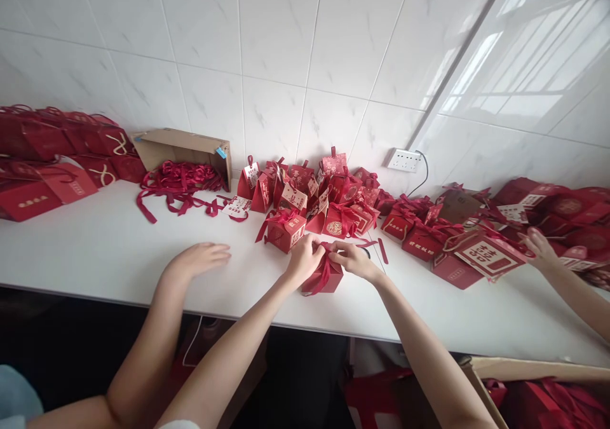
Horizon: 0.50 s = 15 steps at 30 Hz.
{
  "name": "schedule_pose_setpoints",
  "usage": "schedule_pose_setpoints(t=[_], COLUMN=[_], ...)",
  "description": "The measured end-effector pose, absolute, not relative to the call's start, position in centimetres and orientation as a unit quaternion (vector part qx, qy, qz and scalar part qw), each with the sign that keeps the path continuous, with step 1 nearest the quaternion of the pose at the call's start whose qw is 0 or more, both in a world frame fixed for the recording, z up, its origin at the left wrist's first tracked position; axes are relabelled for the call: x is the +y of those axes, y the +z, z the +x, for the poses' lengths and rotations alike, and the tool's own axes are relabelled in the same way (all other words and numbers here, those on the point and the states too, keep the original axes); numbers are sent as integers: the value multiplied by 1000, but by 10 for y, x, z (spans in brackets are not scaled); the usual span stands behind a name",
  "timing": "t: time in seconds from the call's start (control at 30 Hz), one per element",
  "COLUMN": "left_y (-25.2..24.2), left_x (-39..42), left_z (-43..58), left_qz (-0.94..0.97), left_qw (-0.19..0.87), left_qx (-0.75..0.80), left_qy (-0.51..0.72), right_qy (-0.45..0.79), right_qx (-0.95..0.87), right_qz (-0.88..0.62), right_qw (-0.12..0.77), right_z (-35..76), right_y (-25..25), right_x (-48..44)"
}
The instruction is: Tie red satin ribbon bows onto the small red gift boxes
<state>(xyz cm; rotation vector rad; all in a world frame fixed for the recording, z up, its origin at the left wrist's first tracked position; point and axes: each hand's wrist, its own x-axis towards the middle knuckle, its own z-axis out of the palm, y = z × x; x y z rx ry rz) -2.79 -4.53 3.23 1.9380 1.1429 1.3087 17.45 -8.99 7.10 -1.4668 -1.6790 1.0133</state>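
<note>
Because the fingers cover the top of the small red box [336, 283], I cannot tell whether a knot is already made there. The dark red ribbon [325, 279] is on this box and runs down over its side, so I judge the tying to be partly done – the part at the top seems to be still in work. Just behind it, a neighbouring box [284, 233] has ribbon gathered on its top, and it looks finished to me. More decorated boxes [328, 190] stand further back near the wall. Many loose ribbons [185, 176] lie in and before the open carton [178, 138], so material for further boxes remains.

The small red box sits on the white table [95, 251], close to its front edge, below and between the two hands. The left hand [305, 256] and the right hand [353, 258] meet almost above it; each one pinches the ribbon between its fingertips. At the left, a co-worker's hand [203, 259] is extended over the table, holding nothing that I see – another hand [541, 250], at the far right, is beside red packages, but its grasp I cannot tell.
</note>
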Motion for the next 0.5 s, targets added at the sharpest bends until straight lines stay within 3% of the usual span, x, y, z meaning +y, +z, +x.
schedule_pose_setpoints(t=[0.13,0.5], left_y=[33,42], left_x=[-45,-31], left_z=[33,13], left_qz=[682,523], left_qw=[351,532], left_qx=[419,382], left_qy=[486,545], right_qy=[447,543], right_qx=[-610,-490], right_qz=[-556,-493], right_qw=[344,471], right_z=[179,184], right_y=[71,60], right_x=[-92,-99])
